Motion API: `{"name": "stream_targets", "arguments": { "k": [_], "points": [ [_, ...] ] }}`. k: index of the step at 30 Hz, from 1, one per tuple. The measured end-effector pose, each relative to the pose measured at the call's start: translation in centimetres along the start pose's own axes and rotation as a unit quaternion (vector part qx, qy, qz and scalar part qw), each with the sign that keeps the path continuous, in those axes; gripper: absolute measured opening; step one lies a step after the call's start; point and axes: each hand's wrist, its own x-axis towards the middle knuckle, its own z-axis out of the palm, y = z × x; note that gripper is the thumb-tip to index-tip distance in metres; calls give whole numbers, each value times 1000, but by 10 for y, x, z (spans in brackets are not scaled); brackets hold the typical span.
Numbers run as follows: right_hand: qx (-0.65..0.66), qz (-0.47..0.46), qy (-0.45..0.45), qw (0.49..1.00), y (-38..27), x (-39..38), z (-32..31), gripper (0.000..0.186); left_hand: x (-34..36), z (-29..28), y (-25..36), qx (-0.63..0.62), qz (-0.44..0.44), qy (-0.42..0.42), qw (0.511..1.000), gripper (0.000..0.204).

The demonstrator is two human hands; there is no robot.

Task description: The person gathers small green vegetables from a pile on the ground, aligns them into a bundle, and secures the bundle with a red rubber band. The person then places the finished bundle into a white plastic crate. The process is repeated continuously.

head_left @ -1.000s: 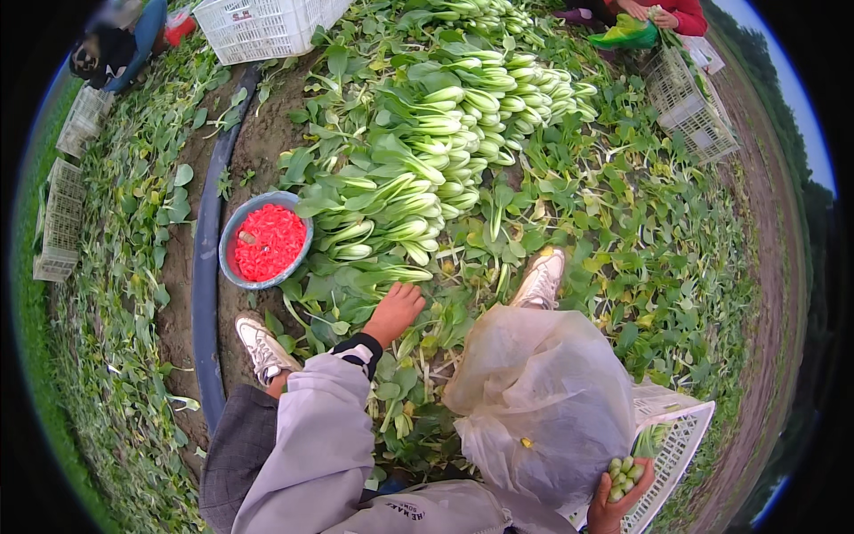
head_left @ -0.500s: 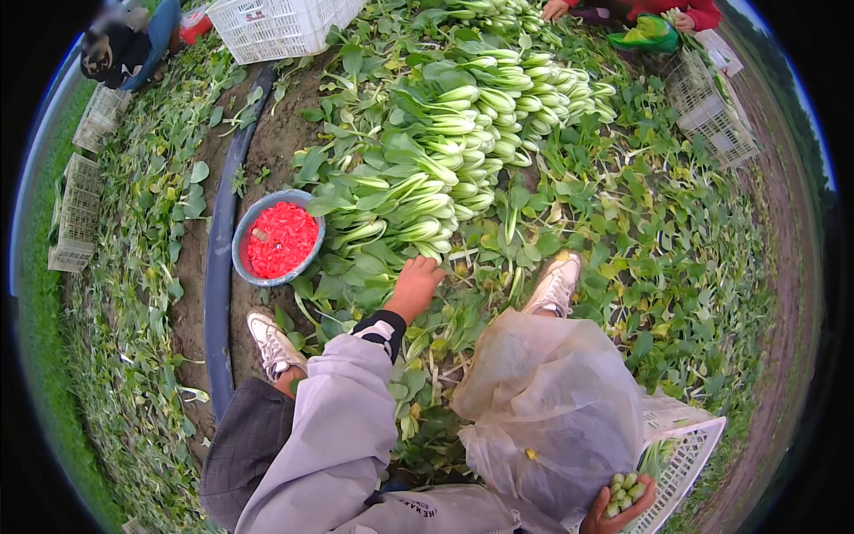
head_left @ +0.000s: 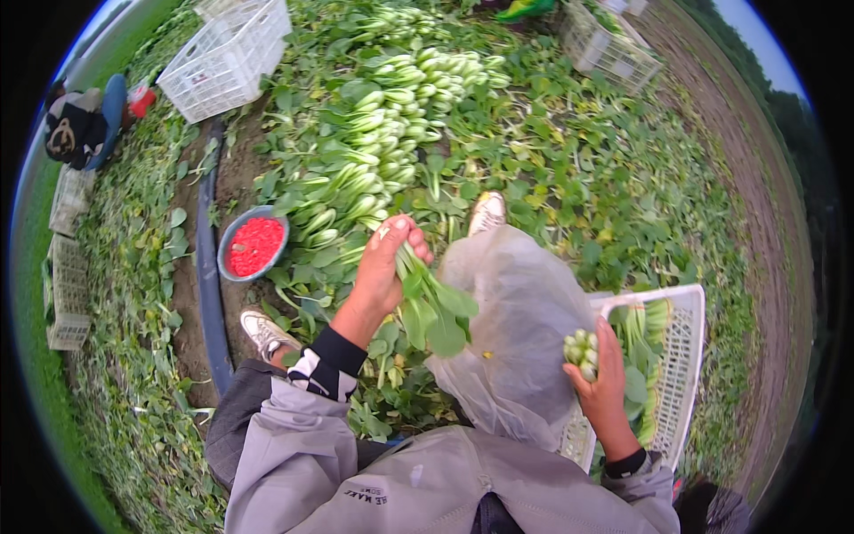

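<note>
My left hand (head_left: 382, 267) is closed around bok choy, whose green leaves (head_left: 436, 311) hang toward the covered right leg; how many plants it holds I cannot tell. At the right, my right hand (head_left: 607, 383) grips a bunch of bok choy (head_left: 581, 351) with its pale butt ends facing up. That bunch is beside a white plastic crate (head_left: 687, 365), which has more bok choy (head_left: 655, 356) lying in it. Ahead of my left hand, a long pile of cut bok choy (head_left: 391, 142) stretches away over the leaves on the ground.
A clear plastic sheet (head_left: 516, 320) covers my right leg. A blue-grey basin (head_left: 224, 260) of red strips (head_left: 256, 247) sits left, beside a dark hose (head_left: 210, 294). Other crates (head_left: 222, 71) stand farther off. A person (head_left: 84, 129) crouches at the far left.
My left hand has risen from the near end of the pile with bok choy in it. My right hand and its bunch have come up and forward. The view has shifted.
</note>
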Motion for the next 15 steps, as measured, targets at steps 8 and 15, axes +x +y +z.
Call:
{"name": "stream_targets", "arguments": {
  "k": [8, 15],
  "points": [
    [4, -41, 38, 998, -10, 4, -2, 69, -118, 104, -138, -106, -222, -12, 969, 37],
    [18, -41, 54, 998, -11, 2, -2, 59, -132, 106, -139, 422, -59, -118, 897, 42]
  ]
}}
